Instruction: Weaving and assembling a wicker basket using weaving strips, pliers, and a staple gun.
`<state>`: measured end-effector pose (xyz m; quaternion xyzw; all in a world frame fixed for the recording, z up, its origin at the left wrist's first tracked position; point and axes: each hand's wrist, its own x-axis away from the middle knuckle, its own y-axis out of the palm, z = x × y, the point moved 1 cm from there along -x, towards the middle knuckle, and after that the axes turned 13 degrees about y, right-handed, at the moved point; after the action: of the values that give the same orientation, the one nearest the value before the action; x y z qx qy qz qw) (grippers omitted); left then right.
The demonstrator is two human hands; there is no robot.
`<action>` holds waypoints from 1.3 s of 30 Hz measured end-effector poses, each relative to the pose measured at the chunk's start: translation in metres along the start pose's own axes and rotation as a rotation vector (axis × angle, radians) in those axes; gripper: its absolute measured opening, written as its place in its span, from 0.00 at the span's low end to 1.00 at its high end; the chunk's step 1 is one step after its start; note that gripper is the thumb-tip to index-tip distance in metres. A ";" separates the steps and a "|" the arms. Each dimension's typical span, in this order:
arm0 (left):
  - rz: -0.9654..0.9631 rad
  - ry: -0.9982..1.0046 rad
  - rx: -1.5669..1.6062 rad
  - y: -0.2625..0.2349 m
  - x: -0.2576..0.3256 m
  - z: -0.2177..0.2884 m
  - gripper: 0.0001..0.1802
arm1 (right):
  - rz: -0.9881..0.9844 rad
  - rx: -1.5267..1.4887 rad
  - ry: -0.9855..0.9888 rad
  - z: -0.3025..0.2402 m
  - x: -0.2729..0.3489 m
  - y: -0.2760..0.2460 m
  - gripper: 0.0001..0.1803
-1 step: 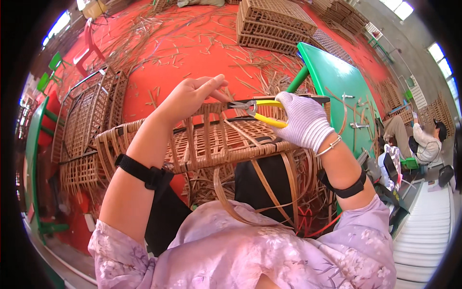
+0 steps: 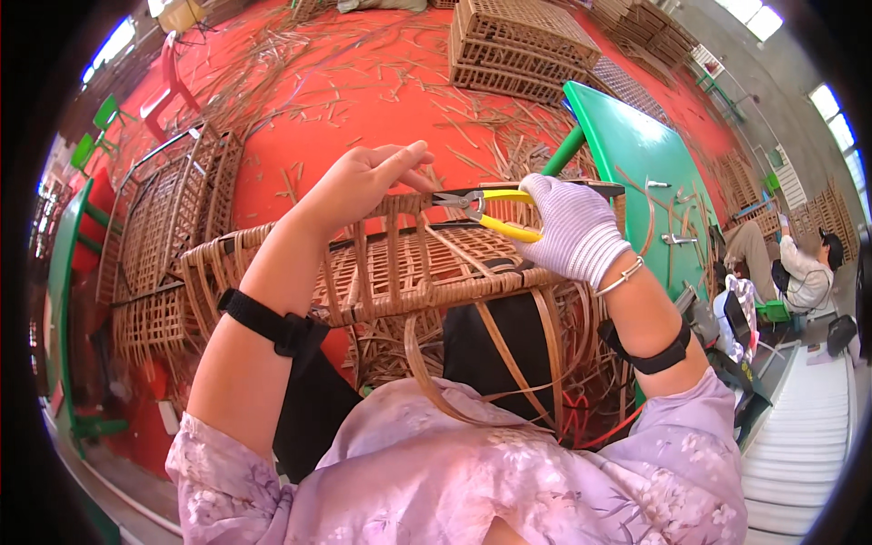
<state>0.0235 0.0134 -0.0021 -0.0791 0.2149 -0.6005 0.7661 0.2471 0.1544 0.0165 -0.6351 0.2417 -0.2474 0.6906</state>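
A woven wicker basket (image 2: 400,295) lies across my lap, its far rim raised. My right hand (image 2: 572,222), in a white-and-purple knit glove, is closed around yellow-handled cutting pliers (image 2: 504,222). The jaws point left and meet the far rim, handles spread apart. At the same rim is my bare left hand (image 2: 368,182), just beyond the basket. Its thumb is stretched out, apart from a finger that reaches down beside the plier tips; the other fingers are partly hidden. Long loose wicker strips (image 2: 500,336) hang from the near edge toward me.
Wicker baskets stand at the left (image 2: 168,245) and stacked at the back (image 2: 518,54). A tilted green table (image 2: 645,163) is at the right. Cut strips (image 2: 336,95) litter the red floor. Another person (image 2: 804,268) sits at the far right.
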 end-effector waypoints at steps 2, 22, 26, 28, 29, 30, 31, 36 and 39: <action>-0.002 -0.040 0.024 0.001 0.000 0.001 0.31 | 0.021 -0.020 -0.029 -0.003 -0.002 -0.001 0.30; -0.080 -0.049 0.047 -0.003 -0.002 -0.013 0.29 | 0.266 0.103 -0.245 -0.004 -0.021 0.009 0.34; -0.067 -0.006 0.047 -0.002 -0.003 -0.013 0.29 | 0.355 0.092 -0.292 0.002 -0.025 0.012 0.28; -0.064 -0.065 0.030 -0.004 -0.004 -0.010 0.30 | 0.411 0.044 -0.308 0.002 -0.026 0.012 0.23; -0.069 -0.061 0.031 -0.003 -0.004 -0.013 0.30 | 0.434 0.053 -0.334 0.004 -0.026 0.012 0.20; -0.058 -0.041 0.031 -0.003 -0.004 -0.015 0.30 | 0.438 0.054 -0.330 0.004 -0.027 0.013 0.20; -0.049 -0.020 0.031 -0.003 -0.004 -0.017 0.30 | 0.434 0.044 -0.322 0.005 -0.027 0.014 0.20; 0.075 -0.030 -0.029 -0.004 -0.006 -0.015 0.28 | 0.557 -0.116 -0.164 0.033 -0.009 0.018 0.26; 0.070 -0.071 -0.046 -0.002 -0.003 -0.016 0.27 | 0.560 -0.165 0.020 0.072 0.006 0.013 0.31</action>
<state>0.0148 0.0183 -0.0146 -0.1102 0.2039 -0.5653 0.7917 0.2988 0.2059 0.0090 -0.5953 0.4338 -0.0326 0.6756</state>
